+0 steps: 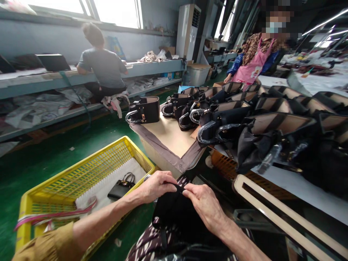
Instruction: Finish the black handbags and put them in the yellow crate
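A black fabric piece (pixel 174 212) rests on my lap at the bottom centre. My left hand (pixel 156 186) is closed, pinching its upper edge from the left. Pinching the same edge from the right is my right hand (pixel 203 204), fingers curled onto the cloth. The two hands almost touch each other. Just beyond them stands a tan work table (pixel 168 139) with a grey-taped edge. Several black handbags (pixel 225 116) with wrapped handles crowd the table's right side. A single black handbag (pixel 144 110) stands apart at the table's far left.
A yellow plastic crate (pixel 81 174) on the green floor to my left holds a small black bag (pixel 121 186) and striped straps. A seated person (pixel 102 65) faces a long bench at the back. Another person in a pink apron (pixel 252 61) stands at the far right.
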Demonstrator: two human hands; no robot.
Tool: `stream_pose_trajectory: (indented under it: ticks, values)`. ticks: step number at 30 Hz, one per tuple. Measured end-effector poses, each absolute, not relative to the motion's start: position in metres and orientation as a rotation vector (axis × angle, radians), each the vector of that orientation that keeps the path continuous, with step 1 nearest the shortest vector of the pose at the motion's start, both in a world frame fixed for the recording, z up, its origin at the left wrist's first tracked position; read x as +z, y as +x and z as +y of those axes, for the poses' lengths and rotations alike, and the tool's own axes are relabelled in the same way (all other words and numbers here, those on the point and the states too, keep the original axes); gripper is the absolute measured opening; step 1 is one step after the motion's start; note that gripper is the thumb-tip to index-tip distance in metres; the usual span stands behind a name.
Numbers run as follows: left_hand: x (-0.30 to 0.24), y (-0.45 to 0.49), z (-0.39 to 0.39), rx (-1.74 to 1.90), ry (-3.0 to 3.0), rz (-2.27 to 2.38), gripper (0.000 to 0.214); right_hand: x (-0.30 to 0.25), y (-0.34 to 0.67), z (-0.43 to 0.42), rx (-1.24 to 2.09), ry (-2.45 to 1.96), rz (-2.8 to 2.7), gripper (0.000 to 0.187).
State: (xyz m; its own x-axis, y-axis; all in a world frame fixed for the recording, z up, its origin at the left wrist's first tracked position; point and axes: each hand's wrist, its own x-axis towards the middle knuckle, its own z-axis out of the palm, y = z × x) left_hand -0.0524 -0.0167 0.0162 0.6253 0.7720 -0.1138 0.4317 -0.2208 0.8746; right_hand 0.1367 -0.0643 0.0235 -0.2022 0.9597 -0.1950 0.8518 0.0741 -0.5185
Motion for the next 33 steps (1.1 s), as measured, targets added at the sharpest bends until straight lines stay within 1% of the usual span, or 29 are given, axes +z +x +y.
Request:
stream_pose_trajectory:
  ticks: [6, 11, 14, 17, 20, 22, 24, 27, 31, 33]
  values:
    - [0.013, -0.044, -0.019, 0.490, 1.866, 1.031, 0.014, 0.022, 0.136, -0.064, 0.834, -1.793, -2.155, 0.023]
    - [0.015, -0.045, -0.020, 0.474, 1.891, 1.088, 0.014, 0.025, 0.134, -0.062, 0.867, -1.786, -2.186, 0.024]
    - [0.024, -0.044, -0.017, 0.372, 1.997, 1.034, 0.014, 0.028, 0.131, -0.062, 0.841, -1.802, -2.209, 0.022]
    - [0.034, -0.039, -0.013, 0.184, 2.186, 0.938, 0.014, 0.033, 0.130, -0.063, 0.786, -1.810, -2.245, 0.020]
    - [0.035, -0.035, -0.009, 0.068, 2.371, 0.827, 0.021, 0.036, 0.138, -0.064, 0.749, -1.849, -2.330, 0.020]
    - [0.032, -0.035, -0.008, 0.085, 2.397, 0.799, 0.027, 0.036, 0.151, -0.066, 0.722, -1.946, -2.353, 0.020]
    - [0.027, -0.037, -0.007, 0.120, 2.354, 0.808, 0.028, 0.035, 0.167, -0.070, 0.716, -2.024, -2.343, 0.022]
    - [0.025, -0.037, -0.007, 0.177, 2.307, 0.770, 0.028, 0.032, 0.189, -0.077, 0.783, -2.058, -2.280, 0.026]
    - [0.029, -0.035, -0.007, 0.185, 2.297, 0.744, 0.028, 0.030, 0.207, -0.088, 0.987, -2.058, -2.082, 0.018]
    - [0.031, -0.037, -0.007, 0.152, 2.291, 0.740, 0.027, 0.030, 0.212, -0.093, 1.097, -2.063, -2.002, 0.018]
